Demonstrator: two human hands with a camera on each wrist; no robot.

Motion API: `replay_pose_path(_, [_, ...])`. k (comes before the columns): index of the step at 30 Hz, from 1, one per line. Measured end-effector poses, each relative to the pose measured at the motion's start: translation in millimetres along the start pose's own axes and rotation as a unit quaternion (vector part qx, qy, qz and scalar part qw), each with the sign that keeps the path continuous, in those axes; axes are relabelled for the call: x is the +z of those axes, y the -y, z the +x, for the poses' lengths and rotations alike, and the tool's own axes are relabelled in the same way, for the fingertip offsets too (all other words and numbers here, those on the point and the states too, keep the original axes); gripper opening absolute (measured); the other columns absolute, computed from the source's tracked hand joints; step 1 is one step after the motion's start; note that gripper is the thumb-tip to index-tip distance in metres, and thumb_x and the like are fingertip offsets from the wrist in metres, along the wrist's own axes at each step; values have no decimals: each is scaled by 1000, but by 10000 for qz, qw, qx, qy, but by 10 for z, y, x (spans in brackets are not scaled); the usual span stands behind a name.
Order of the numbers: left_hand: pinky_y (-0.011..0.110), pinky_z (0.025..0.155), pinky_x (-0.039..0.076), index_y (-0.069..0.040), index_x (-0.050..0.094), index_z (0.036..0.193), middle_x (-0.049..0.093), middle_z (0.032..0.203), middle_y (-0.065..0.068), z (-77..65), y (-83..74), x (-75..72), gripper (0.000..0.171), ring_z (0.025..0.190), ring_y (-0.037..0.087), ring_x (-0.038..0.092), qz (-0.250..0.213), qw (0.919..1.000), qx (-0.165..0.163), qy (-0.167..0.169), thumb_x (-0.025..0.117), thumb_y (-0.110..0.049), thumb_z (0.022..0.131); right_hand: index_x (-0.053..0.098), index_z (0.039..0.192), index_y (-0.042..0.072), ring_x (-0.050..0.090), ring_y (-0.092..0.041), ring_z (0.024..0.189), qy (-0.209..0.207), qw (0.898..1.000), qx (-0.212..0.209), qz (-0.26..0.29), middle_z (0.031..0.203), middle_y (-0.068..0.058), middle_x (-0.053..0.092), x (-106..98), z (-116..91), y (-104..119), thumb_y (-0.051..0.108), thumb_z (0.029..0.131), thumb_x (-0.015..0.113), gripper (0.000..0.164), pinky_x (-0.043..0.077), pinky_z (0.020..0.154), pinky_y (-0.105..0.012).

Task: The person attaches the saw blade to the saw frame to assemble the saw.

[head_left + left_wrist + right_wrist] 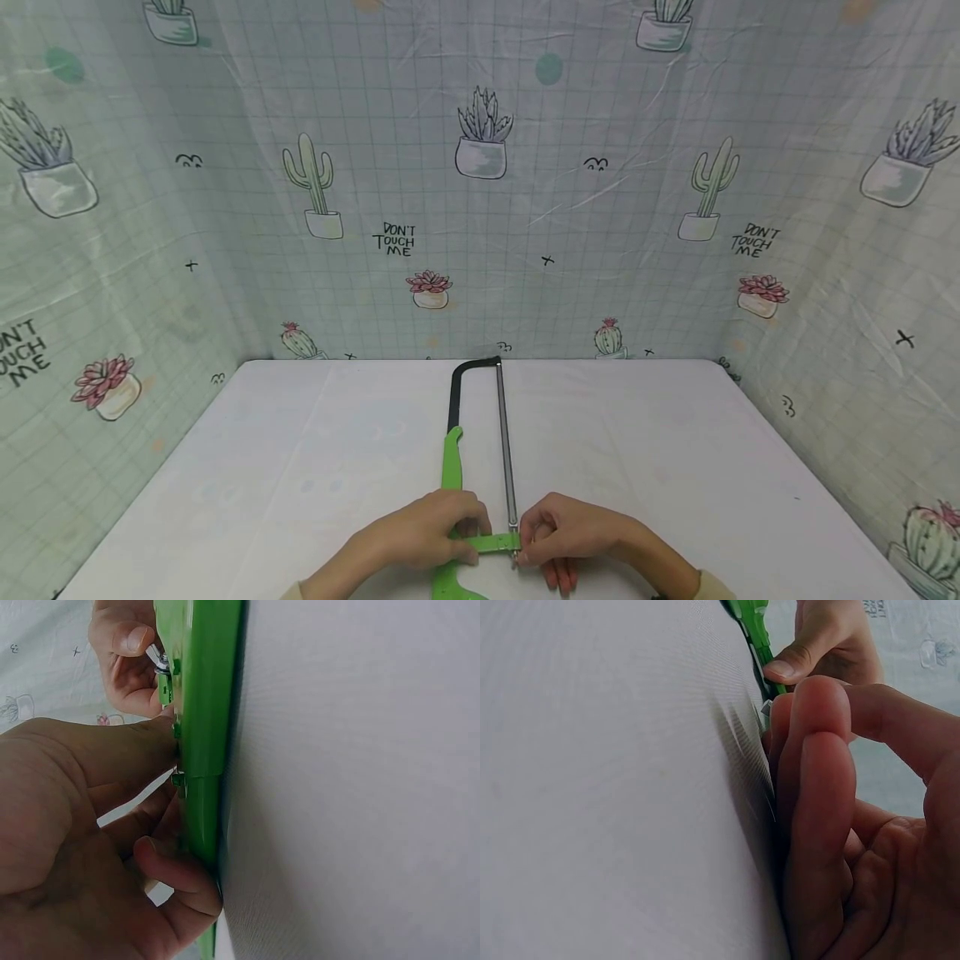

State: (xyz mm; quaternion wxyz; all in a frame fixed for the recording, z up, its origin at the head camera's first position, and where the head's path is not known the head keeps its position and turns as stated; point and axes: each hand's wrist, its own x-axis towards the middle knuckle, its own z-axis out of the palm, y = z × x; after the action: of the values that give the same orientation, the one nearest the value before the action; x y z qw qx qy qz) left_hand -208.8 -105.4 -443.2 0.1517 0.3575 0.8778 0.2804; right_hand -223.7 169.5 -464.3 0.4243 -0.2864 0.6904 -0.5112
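Observation:
A hacksaw [452, 462] with a green frame and black front arm lies on the white table, its blade [506, 442] running along the right side. My left hand [427, 525] grips the green frame where the short crosspiece [495, 543] joins it, thumb and fingers on either side. At the near end of the blade, my right hand [573, 529] pinches the small metal tightening screw with thumb and index finger. The left wrist view shows this metal piece [156, 656] beside the right thumb. The right wrist view has the fingers hiding most of it.
The white table [675, 467] stretches out on both sides of the saw. A fabric backdrop [420, 192] with printed cacti and words hangs behind and along the sides. The saw's green handle [450, 583] runs out of the head view's bottom edge.

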Motion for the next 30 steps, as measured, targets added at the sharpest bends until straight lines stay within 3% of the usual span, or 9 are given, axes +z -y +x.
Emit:
replay_pose_path(8, [20, 81, 49, -26, 71, 104, 60, 94, -20, -3, -3, 2, 19, 88, -5, 53, -27, 9999, -116, 15, 80, -24, 87, 65, 94, 8, 59, -1, 46, 12, 10000, -59, -6, 77, -53, 50, 1, -9, 15, 18, 95, 68, 10, 47, 45, -16])
replay_pose_path(30, [19, 80, 49, -26, 72, 104, 60, 93, -21, 2, -11, 5, 19, 87, -5, 54, 2, 10000, -99, 4, 81, -24, 87, 65, 97, 12, 59, 1, 47, 69, 10000, -15, 0, 81, -54, 51, -11, -11, 4, 15, 96, 67, 3, 47, 46, -15])
